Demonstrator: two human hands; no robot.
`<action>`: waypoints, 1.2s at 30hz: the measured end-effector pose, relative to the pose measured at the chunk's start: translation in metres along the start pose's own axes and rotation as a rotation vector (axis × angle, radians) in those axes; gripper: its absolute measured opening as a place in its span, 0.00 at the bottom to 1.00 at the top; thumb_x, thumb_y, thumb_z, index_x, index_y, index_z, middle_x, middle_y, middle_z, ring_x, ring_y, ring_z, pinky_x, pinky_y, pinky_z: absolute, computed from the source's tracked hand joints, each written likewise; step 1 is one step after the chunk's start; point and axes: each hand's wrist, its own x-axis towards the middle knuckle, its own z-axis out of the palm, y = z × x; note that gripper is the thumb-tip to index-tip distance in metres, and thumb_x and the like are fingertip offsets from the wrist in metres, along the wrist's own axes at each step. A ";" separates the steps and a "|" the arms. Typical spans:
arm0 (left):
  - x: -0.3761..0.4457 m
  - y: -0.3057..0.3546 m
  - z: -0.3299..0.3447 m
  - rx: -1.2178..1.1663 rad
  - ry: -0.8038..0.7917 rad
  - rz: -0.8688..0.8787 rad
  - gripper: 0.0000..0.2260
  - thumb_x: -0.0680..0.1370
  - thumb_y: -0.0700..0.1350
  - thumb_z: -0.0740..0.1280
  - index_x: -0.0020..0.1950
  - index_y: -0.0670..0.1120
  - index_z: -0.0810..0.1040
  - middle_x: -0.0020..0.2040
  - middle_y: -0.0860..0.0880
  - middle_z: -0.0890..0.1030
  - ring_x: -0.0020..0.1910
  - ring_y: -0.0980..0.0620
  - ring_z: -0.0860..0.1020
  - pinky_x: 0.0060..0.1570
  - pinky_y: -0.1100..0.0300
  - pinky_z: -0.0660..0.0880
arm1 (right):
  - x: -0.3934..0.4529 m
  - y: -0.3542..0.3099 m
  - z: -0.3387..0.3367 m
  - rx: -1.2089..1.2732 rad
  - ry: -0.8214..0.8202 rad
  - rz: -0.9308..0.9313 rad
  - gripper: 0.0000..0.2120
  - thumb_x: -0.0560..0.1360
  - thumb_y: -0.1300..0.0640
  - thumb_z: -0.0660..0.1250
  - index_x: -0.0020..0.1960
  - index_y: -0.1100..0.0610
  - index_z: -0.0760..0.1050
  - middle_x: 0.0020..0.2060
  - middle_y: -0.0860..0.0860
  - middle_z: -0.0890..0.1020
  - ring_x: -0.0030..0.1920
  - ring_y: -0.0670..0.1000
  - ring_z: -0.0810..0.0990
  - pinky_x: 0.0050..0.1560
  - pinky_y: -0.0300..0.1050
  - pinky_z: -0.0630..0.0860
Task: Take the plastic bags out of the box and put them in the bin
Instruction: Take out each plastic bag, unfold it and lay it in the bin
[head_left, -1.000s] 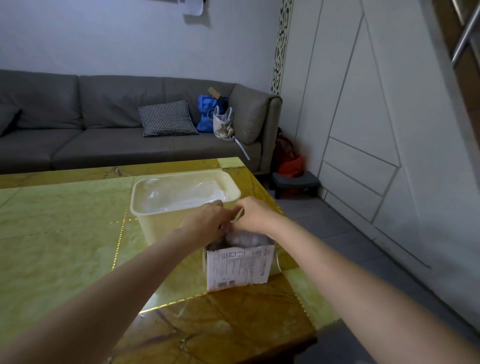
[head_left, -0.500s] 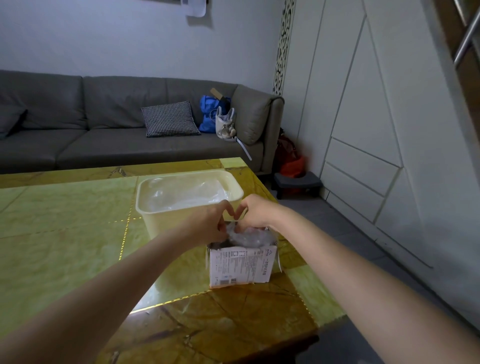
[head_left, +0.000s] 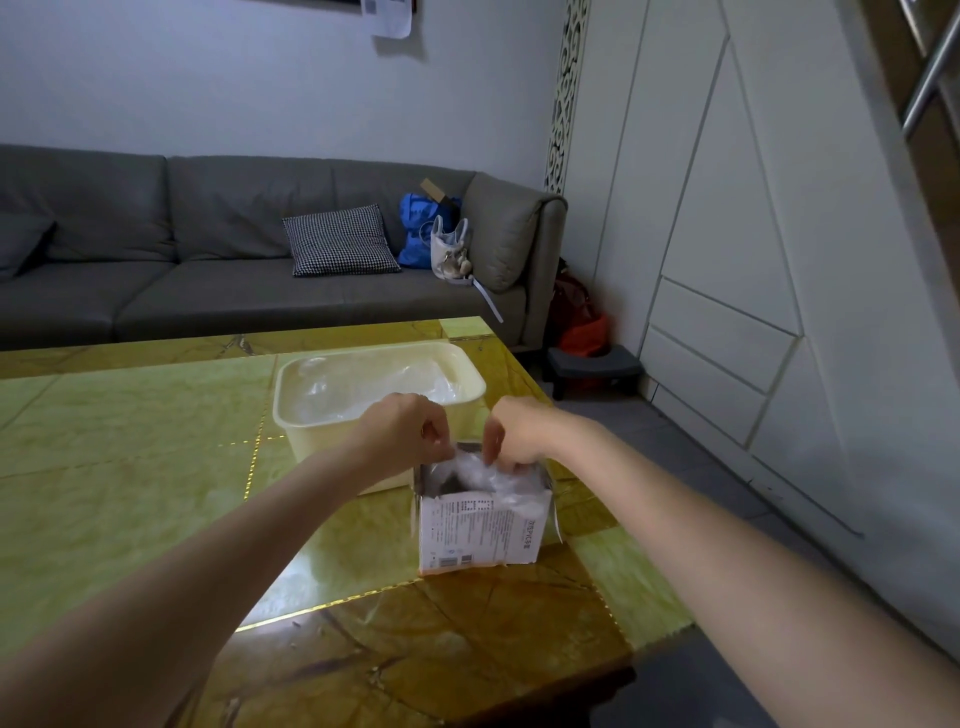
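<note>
The left hand (head_left: 402, 434) and right hand (head_left: 514, 434) cover the far rim of the box (head_left: 480, 527), and their fingertips are partly lost in the crumpled plastic bags (head_left: 485, 475), so the exact grip cannot be told. The box's depth is hidden by its printed front wall, whose text is too small to read. The hands and box mask the near right wall of the bin (head_left: 374, 395). The picture's edges cut off both forearms, the sofa (head_left: 156, 270) at left and the wall paper (head_left: 392, 15) at top.
</note>
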 end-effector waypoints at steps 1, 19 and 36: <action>0.001 -0.001 -0.001 -0.013 -0.010 0.001 0.07 0.72 0.47 0.71 0.46 0.45 0.81 0.44 0.50 0.77 0.41 0.56 0.73 0.37 0.71 0.69 | 0.001 0.000 0.003 0.003 -0.058 0.001 0.10 0.73 0.69 0.66 0.52 0.61 0.81 0.51 0.58 0.82 0.45 0.54 0.81 0.46 0.46 0.80; 0.001 0.018 -0.013 -0.824 -0.081 -0.327 0.21 0.72 0.50 0.70 0.59 0.45 0.67 0.53 0.48 0.78 0.46 0.52 0.79 0.48 0.60 0.74 | -0.002 -0.020 -0.009 0.221 0.160 -0.111 0.13 0.72 0.58 0.72 0.54 0.61 0.77 0.41 0.53 0.79 0.38 0.50 0.76 0.33 0.39 0.69; 0.000 -0.019 -0.033 -1.285 -0.084 -0.361 0.20 0.66 0.53 0.70 0.51 0.41 0.78 0.42 0.48 0.82 0.32 0.58 0.79 0.30 0.66 0.75 | -0.001 0.010 -0.044 1.386 0.336 -0.060 0.13 0.73 0.73 0.65 0.48 0.58 0.68 0.35 0.55 0.82 0.28 0.48 0.78 0.31 0.39 0.71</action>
